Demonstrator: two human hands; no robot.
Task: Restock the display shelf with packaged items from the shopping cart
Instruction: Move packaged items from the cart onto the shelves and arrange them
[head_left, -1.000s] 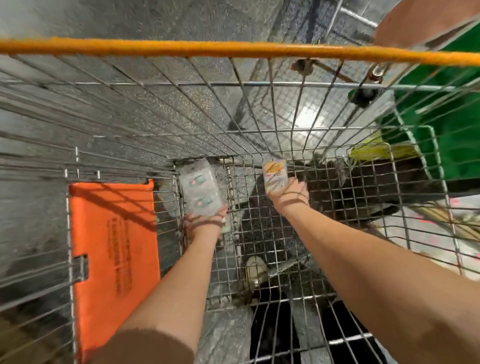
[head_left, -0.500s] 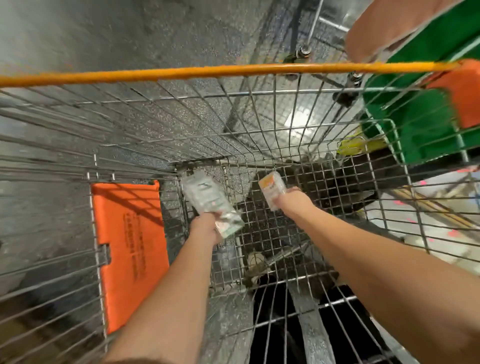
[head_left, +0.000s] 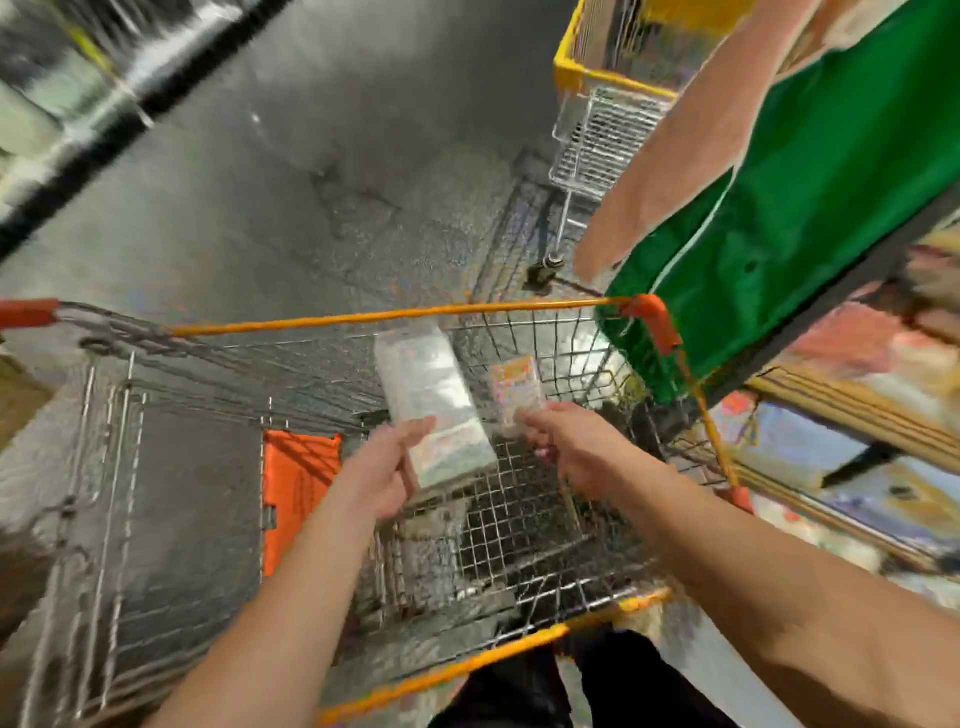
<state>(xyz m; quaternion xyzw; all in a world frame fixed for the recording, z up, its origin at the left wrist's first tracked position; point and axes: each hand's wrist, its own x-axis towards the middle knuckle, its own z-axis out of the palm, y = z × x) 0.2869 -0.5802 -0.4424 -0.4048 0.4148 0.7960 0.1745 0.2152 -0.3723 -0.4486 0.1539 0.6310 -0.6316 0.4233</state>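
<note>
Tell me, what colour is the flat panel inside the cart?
Bright orange; the flat panel shows clearly in the head view.

A second cart (head_left: 602, 140) with a yellow rim stands at one o'clock on the grey floor (head_left: 311, 171), beside a person in green (head_left: 810, 208).

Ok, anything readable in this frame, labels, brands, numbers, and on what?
None can be read.
Orange child-seat flap in the cart: dark print, too blurred.
Clear pack in the left hand: label patches, motion-blurred.
Small orange-topped pack in the right hand: print unreadable.
Shelf goods at right: smeared colour only.
</note>
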